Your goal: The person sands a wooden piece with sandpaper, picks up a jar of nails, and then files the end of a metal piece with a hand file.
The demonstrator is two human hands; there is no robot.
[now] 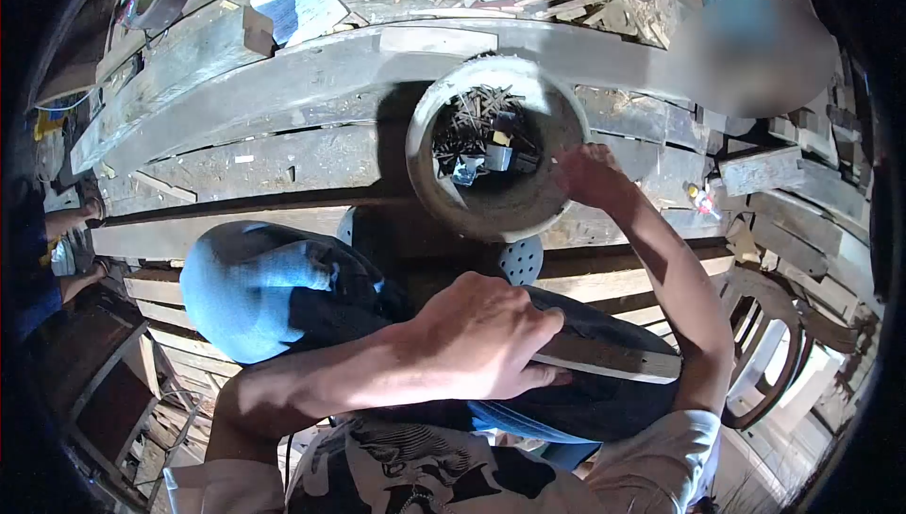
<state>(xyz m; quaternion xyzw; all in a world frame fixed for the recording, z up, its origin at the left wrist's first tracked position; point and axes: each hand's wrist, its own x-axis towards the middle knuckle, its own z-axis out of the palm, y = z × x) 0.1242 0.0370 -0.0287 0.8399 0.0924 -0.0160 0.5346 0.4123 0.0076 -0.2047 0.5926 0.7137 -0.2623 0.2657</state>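
In the head view, the left hand (495,333) is wrapped around a wooden strip (618,359) that lies across the right thigh, its free end pointing right. The hands are well apart: the right hand (592,174) is at the right side of the bucket (427,177), farther off, and whether its fingers hold anything I cannot tell. Thin, dark nail-like pieces (483,106) and small boxes (498,157) lie inside, so blind groping could prick a fingertip. Leaning on the rim might tip the bucket and spill them between the planks (326,157); a loosened left grip could let the strip slide off the thigh.
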